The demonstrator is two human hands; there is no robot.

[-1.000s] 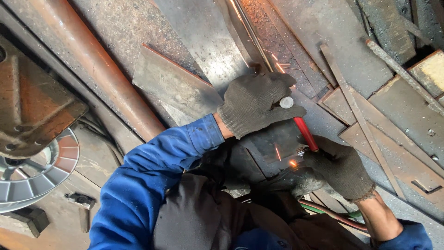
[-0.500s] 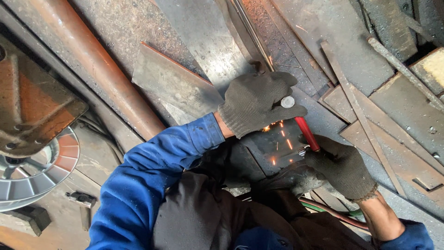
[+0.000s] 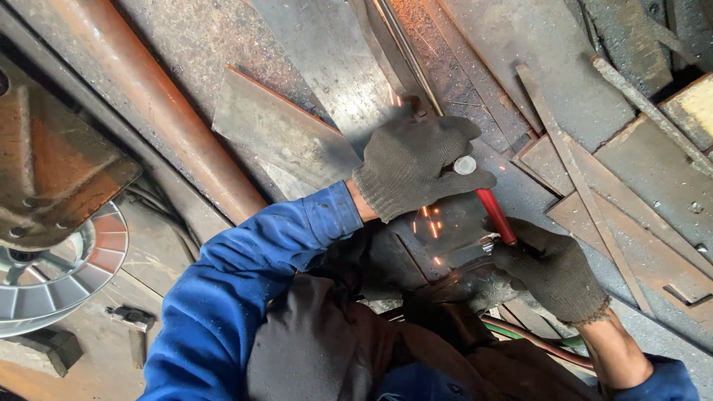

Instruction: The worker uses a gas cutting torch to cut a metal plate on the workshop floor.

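Observation:
My left hand point(image 3: 420, 167), in a dark knit glove, rests on a grey steel plate point(image 3: 334, 52) and pinches a small round metal disc point(image 3: 465, 165) between its fingers. My right hand point(image 3: 553, 271), also gloved, grips a red-handled torch point(image 3: 496, 215) whose tip points under the left hand. Orange sparks point(image 3: 431, 226) fly from the spot between the two hands. Green and red hoses point(image 3: 535, 343) trail back from the torch past my right wrist. The point where the tip meets the metal is hidden by the gloves.
A long rusty pipe point(image 3: 163, 111) runs diagonally on the left. Flat steel offcuts point(image 3: 282, 134) and thin metal strips point(image 3: 579, 178) lie around the hands. A rusty bracket point(image 3: 52, 171) and a round wire spool point(image 3: 67, 275) sit at far left.
The sparks have shifted left, from beside my right hand to below my left hand. Both hands have stayed almost in place.

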